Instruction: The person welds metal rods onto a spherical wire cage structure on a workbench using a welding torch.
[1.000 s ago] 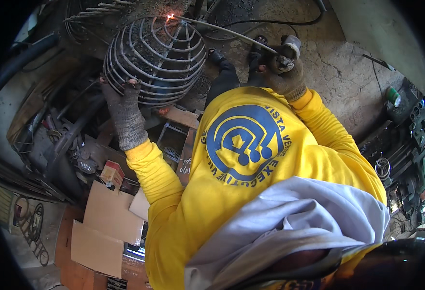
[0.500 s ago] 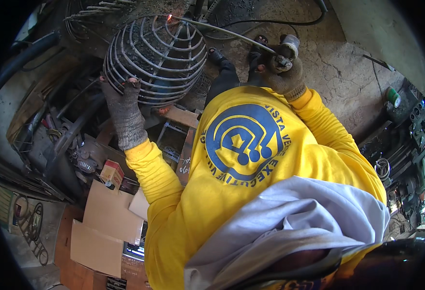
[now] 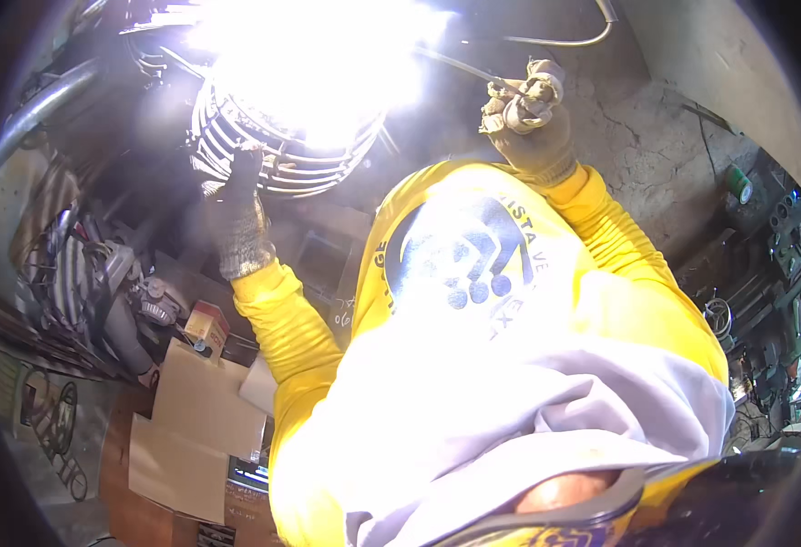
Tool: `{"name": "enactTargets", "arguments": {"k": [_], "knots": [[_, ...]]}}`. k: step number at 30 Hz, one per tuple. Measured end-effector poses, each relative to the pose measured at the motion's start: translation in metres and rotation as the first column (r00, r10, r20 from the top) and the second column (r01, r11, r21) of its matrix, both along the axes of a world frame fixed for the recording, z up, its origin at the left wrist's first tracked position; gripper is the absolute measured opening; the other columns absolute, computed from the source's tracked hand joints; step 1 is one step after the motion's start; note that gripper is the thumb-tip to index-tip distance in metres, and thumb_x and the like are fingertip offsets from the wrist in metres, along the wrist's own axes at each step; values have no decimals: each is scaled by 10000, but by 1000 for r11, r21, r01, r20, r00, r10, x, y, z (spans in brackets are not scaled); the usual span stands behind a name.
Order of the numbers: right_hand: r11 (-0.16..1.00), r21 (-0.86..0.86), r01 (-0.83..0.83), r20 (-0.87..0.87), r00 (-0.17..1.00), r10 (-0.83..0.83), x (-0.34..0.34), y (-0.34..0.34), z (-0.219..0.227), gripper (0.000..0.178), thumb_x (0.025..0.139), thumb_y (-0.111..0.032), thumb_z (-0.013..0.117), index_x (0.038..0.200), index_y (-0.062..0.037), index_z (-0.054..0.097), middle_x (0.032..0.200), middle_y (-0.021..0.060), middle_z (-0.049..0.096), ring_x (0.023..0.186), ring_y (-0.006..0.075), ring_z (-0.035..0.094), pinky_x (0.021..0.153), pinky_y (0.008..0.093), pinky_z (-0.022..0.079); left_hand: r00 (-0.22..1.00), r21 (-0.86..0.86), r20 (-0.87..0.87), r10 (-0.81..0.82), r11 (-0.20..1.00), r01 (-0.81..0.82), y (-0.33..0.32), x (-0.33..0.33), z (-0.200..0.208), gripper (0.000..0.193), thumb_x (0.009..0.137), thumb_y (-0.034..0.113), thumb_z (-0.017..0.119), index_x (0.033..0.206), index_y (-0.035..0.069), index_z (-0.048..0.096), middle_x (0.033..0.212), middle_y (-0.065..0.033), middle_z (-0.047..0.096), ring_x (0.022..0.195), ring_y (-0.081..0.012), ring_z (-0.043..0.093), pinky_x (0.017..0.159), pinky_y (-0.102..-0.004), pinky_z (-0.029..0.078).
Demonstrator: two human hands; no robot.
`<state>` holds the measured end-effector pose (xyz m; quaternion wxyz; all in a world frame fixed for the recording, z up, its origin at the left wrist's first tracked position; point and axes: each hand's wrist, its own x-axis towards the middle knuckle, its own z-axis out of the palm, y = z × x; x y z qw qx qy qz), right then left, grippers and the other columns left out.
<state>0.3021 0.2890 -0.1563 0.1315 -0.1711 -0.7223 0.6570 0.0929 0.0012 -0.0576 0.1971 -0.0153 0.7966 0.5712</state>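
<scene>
A dome-shaped cage of bent metal bars (image 3: 314, 180) stands at the upper left. A blinding white welding arc (image 3: 314, 64) hides its upper part. My left hand (image 3: 238, 205), in a dirty knit glove with bare fingertips, is closed on the cage's lower left bars. Gloved too, my right hand (image 3: 533, 137) grips a welding electrode holder (image 3: 542, 89) right of the cage. From the holder a thin welding rod (image 3: 464, 66) slants up and left into the glare, where its tip cannot be seen.
Flattened cardboard (image 3: 182, 456) and a small box (image 3: 206, 326) lie at the lower left. Metal parts crowd the left side. A cable (image 3: 564, 42) curves across the concrete floor (image 3: 633, 137). A green can (image 3: 739, 185) and machinery (image 3: 788, 255) stand at the right.
The small orange glow at the rod's tip has become a huge white arc covering most of the cage. My right hand has shifted slightly; my left stays at the cage.
</scene>
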Motion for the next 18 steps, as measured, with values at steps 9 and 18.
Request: {"name": "enactTargets", "arguments": {"k": [9,18], "knots": [[988,-103,117,140,985,-102,1,8,-4,462,737,-85,765,1167,-110,599,1107,67,641,887,169,648,778,282,524,976,-220,-183,-116,973,75,-10,-10,-11,723,860,77,708,1449,-29,302,1418,-177,427,1237,-248,488,1046,-357,420],[968,-212,131,20,991,-130,5,8,8,419,769,-110,781,1140,-8,615,1008,78,682,906,148,641,801,302,527,963,-152,-225,-150,981,117,5,-8,-9,717,872,336,721,1392,-33,391,1395,-146,461,1249,-231,455,1097,-370,320]]}}
